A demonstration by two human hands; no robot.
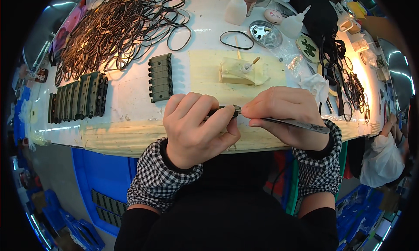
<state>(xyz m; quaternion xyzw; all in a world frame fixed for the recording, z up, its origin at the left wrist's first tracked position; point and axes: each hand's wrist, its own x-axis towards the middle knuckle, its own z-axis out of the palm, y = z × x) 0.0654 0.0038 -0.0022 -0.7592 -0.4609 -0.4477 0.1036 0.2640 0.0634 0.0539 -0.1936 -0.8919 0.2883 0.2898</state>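
My left hand [196, 128] is closed, pinching a small dark part [214, 112] mostly hidden by its fingers. My right hand [288, 113] grips slim metal tweezers [301, 125], their tip meeting that part between the two hands. Just beyond my left hand lies a dark green ribbed strip [161, 78] with small knobs along one side. Further left, several similar green strips [78, 100] stand in a row. Past my right hand, a pale block [238, 74] wrapped in yellowish tape holds a small cup with a thin stick in it.
Black and brown loops [118, 28] heap up at the far left. At the back are white squeeze bottles [236, 10], a round tray [265, 34] with small black parts, and a dish [307, 48] of green pieces. Blue crates [102, 172] stand below the table; another person [384, 155] is at right.
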